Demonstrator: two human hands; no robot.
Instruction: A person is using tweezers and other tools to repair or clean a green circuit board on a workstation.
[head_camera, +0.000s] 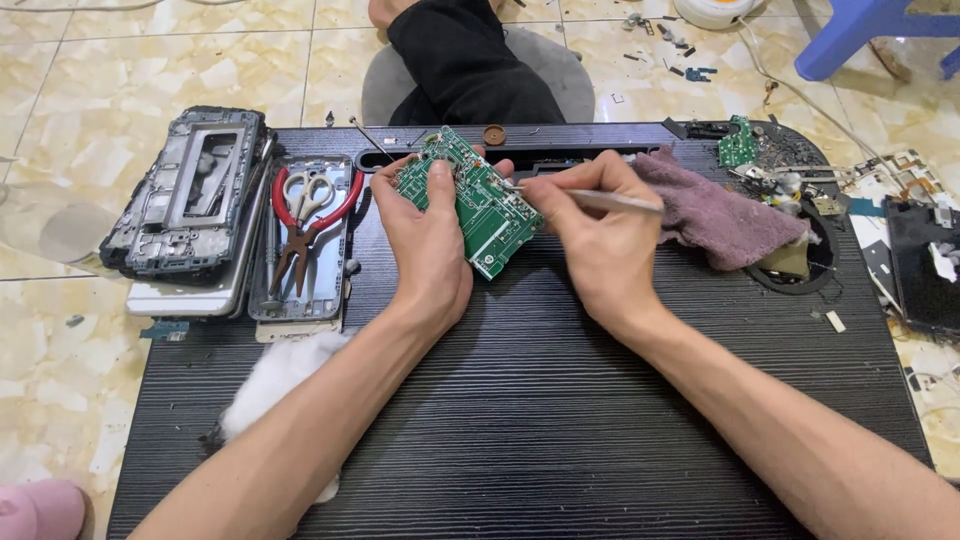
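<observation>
Black ribbed tabletop (520, 420) beneath both hands. Purple cloth (720, 215) bunched just to the right of the right hand (600, 245). Stack of grey phone frames (190, 200) well to the left of the left hand (430, 240), with red-handled pliers (300, 225) and small scissors (310, 190) lying in a tray nearer that hand. White fluff (275, 385) at the tabletop's left edge, below the left forearm. Green circuit board (475, 200) tilted above the tabletop, between the two hands, left grip clamped on its left side, thumb across its face. Thin metal tool (610, 200) pinched in the right grip, tip touching the board's right edge.
</observation>
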